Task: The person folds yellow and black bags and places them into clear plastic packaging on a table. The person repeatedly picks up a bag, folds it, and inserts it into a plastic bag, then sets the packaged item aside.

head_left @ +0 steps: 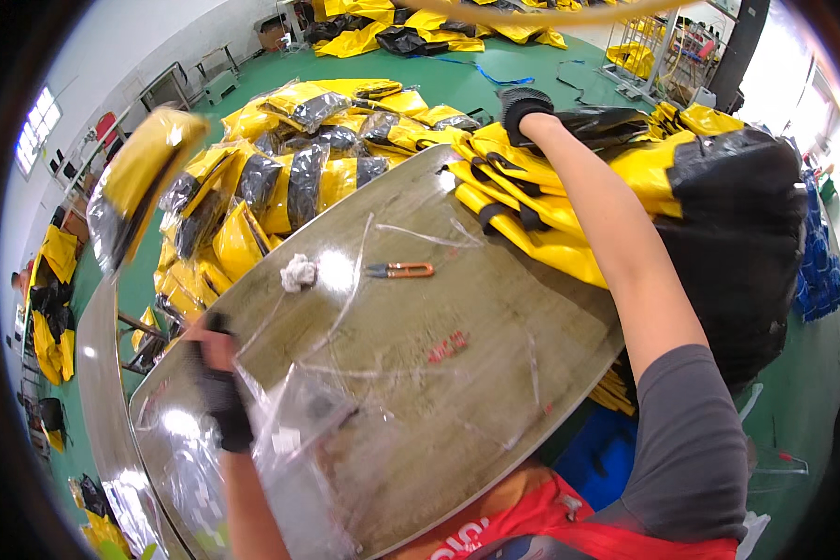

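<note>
The gloved right hand [526, 107] is reaching onto the folded yellow-and-black covers [518, 191] at the right end of the table [392, 327]; whether its fingers are gripping cannot be told. The gloved left hand [219, 383] is hovering near the left end, just beside clear plastic bags [299, 448]; blur is hiding its finger state. A wrapped yellow packet [149, 177] is showing blurred beyond the far edge, apart from that hand. Good handling is probably requiring separating one cover cleanly and keeping the orange-handled snips [411, 270] clear of the film.
</note>
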{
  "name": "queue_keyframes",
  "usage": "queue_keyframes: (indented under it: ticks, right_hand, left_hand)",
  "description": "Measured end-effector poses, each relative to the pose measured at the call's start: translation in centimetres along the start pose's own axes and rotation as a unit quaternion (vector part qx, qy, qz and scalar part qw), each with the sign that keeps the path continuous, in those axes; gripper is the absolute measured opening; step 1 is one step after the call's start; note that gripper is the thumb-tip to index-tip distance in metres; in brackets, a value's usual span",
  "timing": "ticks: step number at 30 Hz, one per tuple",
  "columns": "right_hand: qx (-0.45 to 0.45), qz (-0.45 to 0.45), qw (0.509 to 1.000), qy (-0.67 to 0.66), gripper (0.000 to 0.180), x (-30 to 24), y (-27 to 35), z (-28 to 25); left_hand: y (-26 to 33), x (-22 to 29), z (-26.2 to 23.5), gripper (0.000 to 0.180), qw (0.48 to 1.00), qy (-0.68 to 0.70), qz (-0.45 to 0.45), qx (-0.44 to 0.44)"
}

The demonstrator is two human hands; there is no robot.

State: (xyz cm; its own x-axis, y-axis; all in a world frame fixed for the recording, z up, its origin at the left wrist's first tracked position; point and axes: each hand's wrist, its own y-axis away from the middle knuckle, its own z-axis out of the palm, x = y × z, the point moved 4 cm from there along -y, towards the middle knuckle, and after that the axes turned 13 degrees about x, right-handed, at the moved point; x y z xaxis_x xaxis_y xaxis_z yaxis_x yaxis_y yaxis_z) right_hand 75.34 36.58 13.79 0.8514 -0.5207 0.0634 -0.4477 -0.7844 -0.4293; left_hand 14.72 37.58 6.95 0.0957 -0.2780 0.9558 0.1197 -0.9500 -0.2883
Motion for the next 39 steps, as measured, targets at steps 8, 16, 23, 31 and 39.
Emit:
queue_keyframes:
  ticks: [8,16,23,31,39]
  right_hand:
    - [-0.084,0.041,0.981,0.169,0.069,7.5,-5.0,15.3]
    - [-0.146,0.047,0.97,0.19,0.048,5.5,-4.3,18.9]
    - [0.175,-0.017,0.983,-0.052,0.027,1.8,-6.5,-2.2]
    - [-0.162,-0.404,0.837,-0.332,0.029,-9.1,28.6,-24.1]
    - [-0.278,-0.486,0.708,-0.429,0.041,-7.4,57.4,-21.2]
  left_hand:
    - [17.4,-4.2,18.1,0.074,0.812,-0.315,0.259,-0.418]
    - [16.3,-3.8,17.3,0.072,0.833,-0.302,0.232,-0.402]
    - [16.9,-3.3,18.1,0.063,0.832,-0.277,0.297,-0.377]
    - [10.5,-10.5,8.6,0.06,0.924,0.235,-0.224,-0.203]
    - [5.6,3.0,-8.9,0.089,0.809,0.289,-0.446,-0.252]
